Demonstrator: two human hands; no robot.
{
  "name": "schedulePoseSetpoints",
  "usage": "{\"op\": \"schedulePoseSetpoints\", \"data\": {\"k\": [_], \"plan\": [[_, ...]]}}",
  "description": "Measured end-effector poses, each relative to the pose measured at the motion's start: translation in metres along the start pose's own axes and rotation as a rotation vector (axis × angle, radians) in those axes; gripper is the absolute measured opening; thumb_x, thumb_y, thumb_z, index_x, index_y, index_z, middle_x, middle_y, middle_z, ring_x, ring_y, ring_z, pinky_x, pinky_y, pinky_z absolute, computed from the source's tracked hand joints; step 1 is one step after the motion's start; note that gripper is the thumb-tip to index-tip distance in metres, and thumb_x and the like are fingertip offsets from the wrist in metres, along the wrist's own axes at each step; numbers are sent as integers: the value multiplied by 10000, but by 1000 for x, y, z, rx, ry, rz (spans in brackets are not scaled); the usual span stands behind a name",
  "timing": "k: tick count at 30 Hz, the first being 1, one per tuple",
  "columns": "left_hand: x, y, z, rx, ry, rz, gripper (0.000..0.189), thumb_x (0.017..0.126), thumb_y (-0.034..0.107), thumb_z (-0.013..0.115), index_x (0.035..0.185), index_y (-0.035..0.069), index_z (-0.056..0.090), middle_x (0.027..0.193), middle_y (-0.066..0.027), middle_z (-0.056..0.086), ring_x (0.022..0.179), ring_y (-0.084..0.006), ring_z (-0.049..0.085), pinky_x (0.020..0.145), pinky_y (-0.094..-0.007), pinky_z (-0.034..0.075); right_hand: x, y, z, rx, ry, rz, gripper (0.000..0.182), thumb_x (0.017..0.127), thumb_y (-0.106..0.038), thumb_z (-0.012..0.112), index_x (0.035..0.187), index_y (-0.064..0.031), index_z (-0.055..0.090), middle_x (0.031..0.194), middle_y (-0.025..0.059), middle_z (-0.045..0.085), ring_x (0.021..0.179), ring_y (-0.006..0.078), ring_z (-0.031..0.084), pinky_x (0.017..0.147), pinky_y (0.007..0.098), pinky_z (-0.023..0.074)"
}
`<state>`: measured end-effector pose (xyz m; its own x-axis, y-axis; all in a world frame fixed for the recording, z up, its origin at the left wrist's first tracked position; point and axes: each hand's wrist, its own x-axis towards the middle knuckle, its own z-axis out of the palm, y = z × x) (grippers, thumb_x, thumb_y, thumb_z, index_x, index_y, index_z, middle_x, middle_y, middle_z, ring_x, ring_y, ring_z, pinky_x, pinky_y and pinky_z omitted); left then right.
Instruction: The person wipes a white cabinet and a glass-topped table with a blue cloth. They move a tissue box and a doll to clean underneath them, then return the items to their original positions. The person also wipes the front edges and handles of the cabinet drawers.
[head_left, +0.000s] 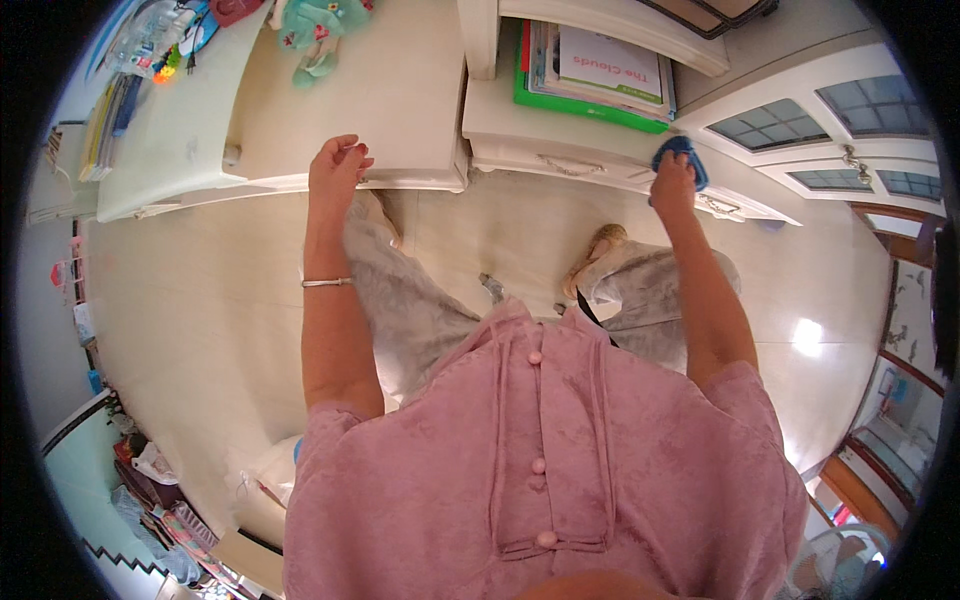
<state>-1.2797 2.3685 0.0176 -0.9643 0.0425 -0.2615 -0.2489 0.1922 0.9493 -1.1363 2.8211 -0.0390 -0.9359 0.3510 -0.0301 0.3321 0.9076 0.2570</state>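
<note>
My right hand (675, 186) grips a dark blue cloth (697, 171) at the front edge of a low white cabinet (517, 142), above its drawer front. Just behind the cloth, on the cabinet ledge, a green plastic tray (592, 112) holds a stack of papers and booklets (611, 71) that bears writing. My left hand (339, 169) hovers by the front edge of a white cabinet top (405, 97), fingers loosely bent and apart. I see nothing held in it. Whether it touches that edge is hard to tell.
A doll (319, 37) in a green dress lies on the left cabinet top. Farther left are books (112, 127), a plastic bottle (139, 52) and a black plug (192, 60). Glass-paned white cabinet doors (795, 124) stand at the right. A white bag (274, 469) rests on the floor.
</note>
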Motion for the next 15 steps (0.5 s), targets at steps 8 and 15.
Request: {"op": "schedulePoseSetpoints", "data": {"k": [8, 15], "plan": [[-3, -17, -22, -40, -50, 67, 290, 876, 132, 552, 1129, -10, 538, 978, -95, 620, 841, -168, 634, 700, -236, 492, -29, -69, -34, 749, 7, -130, 390, 734, -26, 490, 1115, -19, 572, 1005, 234, 609, 917, 398, 582, 827, 450, 459], [-16, -8, -32, -33, -13, 52, 292, 870, 101, 546, 1123, -44, 531, 957, -104, 605, 825, -169, 618, 729, -260, 500, -2, -184, -87, 1075, 470, -257, 427, 733, -19, 489, 1155, -38, 557, 1092, 238, 584, 990, 352, 578, 890, 371, 454]]}}
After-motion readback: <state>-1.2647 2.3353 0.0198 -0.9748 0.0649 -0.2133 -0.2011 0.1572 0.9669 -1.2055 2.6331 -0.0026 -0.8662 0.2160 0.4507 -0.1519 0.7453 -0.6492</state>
